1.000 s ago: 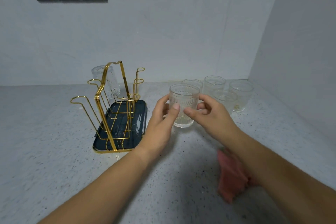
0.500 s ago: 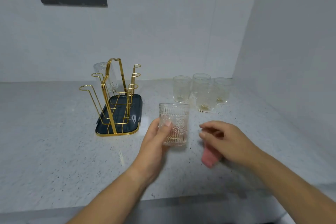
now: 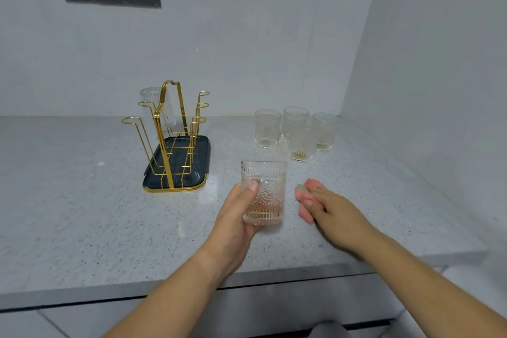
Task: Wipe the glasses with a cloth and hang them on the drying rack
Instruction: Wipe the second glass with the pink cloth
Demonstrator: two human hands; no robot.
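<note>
Near the front edge of the speckled grey counter (image 3: 82,214), the left hand (image 3: 238,217) grips an embossed glass (image 3: 267,192) upright, thumb across its near face and the other fingers wrapped behind it, showing dimly through the wall. Whether its base touches the counter cannot be told. Just to the right of the glass, and apart from it, the right hand (image 3: 334,214) lies on a pink cloth (image 3: 303,210) (a small green tag shows at its far end), fingers stretched over the top and thumb against its near side; the blur hides whether they pinch it or only rest on it. The gold wire drying rack (image 3: 164,129) stands on its dark tray (image 3: 204,156) to the left and farther back, well apart from both hands, with one hung glass (image 3: 149,99) mouth-down on a far prong. Four spare glasses (image 3: 267,127) cluster upright near the back right corner, beyond the hands.
</note>
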